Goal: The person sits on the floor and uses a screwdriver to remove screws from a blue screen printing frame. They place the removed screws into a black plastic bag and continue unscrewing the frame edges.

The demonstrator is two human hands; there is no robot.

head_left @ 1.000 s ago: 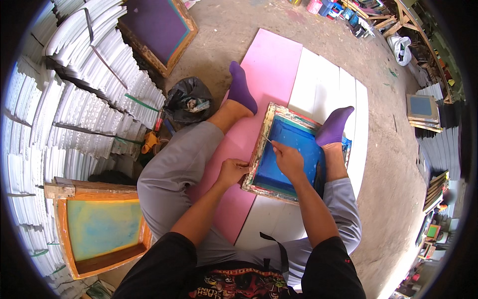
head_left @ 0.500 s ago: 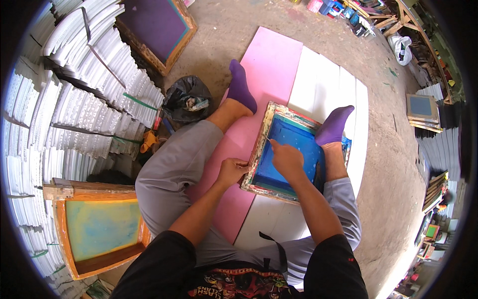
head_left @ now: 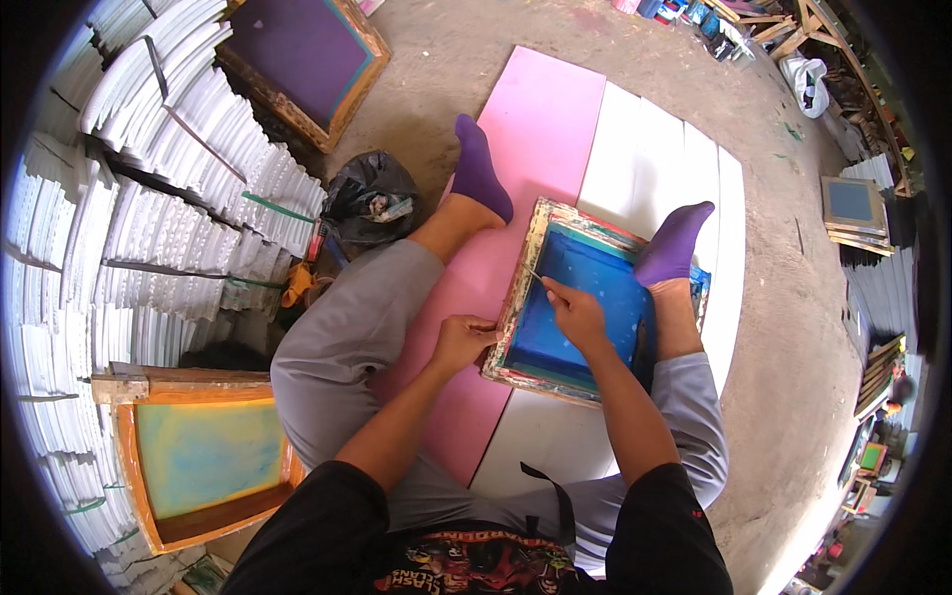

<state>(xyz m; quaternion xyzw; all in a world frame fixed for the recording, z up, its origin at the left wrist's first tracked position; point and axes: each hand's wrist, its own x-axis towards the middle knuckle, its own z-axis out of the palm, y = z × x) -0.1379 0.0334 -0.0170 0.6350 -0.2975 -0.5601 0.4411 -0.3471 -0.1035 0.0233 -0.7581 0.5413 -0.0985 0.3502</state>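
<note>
A paint-crusted screen-printing frame (head_left: pixel 526 288) with blue mesh lies slightly tilted across a pink board and a white board between my legs. My left hand (head_left: pixel 463 343) is closed on the frame's left edge near its lower corner, thumb toward the rim. Over the mesh, my right hand (head_left: pixel 578 315) pinches a thin, light-coloured stick-like tool (head_left: pixel 534 273). Its tip reaches the inner left side of the frame; the tool's exact kind is too small to make out. My right foot, in a purple sock (head_left: pixel 676 246), overlaps the frame's right side.
Strapped stacks of white sheets (head_left: pixel 188 208) rise on the left. A yellow-mesh frame (head_left: pixel 208 448) leans by my left knee, a dark purple-mesh frame (head_left: pixel 297 59) at the far left. A black plastic bag (head_left: pixel 369 188) sits by my left foot. The pink board (head_left: pixel 531 119) extends forward.
My right hand has shifted slightly, its wrist turning, with the thin tool still at the frame's left side. My left hand keeps its hold. The view has moved a little.
</note>
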